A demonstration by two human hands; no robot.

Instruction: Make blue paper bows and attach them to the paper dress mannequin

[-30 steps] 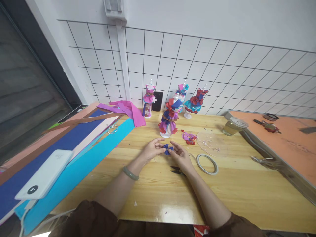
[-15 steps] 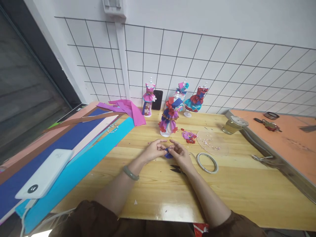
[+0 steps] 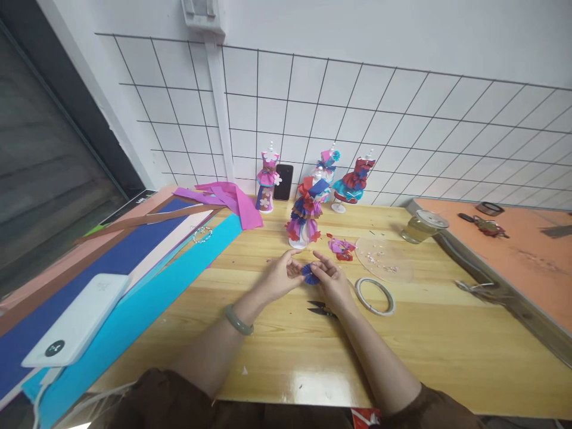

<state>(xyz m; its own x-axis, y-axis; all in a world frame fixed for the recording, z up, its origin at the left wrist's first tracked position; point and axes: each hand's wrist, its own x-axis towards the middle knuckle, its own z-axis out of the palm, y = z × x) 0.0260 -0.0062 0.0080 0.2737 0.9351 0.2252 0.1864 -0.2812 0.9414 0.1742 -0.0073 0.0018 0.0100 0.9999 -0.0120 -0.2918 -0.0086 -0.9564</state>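
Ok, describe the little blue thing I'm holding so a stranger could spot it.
On the wooden table, find the frontmost dressed figure. Just nearer you, the right hand holds a small pleated piece, with the left hand beside it. Unlike the dark scissors and pale ring lying nearby, it's deep blue and held.

Four dressed mannequins [image 3: 309, 208] and one phone [image 3: 283, 182] near the centre; one blue rosette [image 3: 308, 275], one pair of scissors [image 3: 322, 308], one tape roll [image 3: 378, 311] below; one cup [image 3: 419, 229] at right; one power bank [image 3: 78, 319], lower left.
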